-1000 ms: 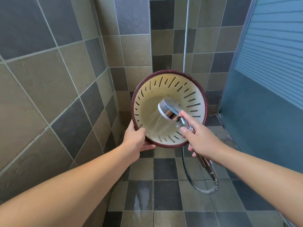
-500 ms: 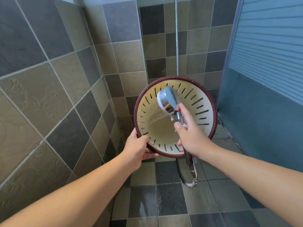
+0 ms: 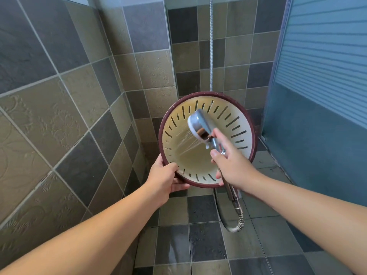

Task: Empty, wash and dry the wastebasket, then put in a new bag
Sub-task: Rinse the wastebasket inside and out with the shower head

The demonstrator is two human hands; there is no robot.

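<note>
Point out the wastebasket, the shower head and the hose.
wastebasket [image 3: 241, 124], head view, on its slotted inner wall, upper right.
shower head [image 3: 195, 121], head view, on the rounded back of the head.
hose [image 3: 237, 223], head view, on the looped part below the handle.

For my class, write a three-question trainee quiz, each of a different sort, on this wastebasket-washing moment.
1. True or false: the left hand grips the wastebasket by its dark red rim.
2. Multiple choice: the shower head sprays water A) into the wastebasket, B) onto the floor tiles, C) at the blue door.
3. Fill in: the right hand holds the shower head by its ____.

Key: 1 true; 2 A; 3 handle.
</note>
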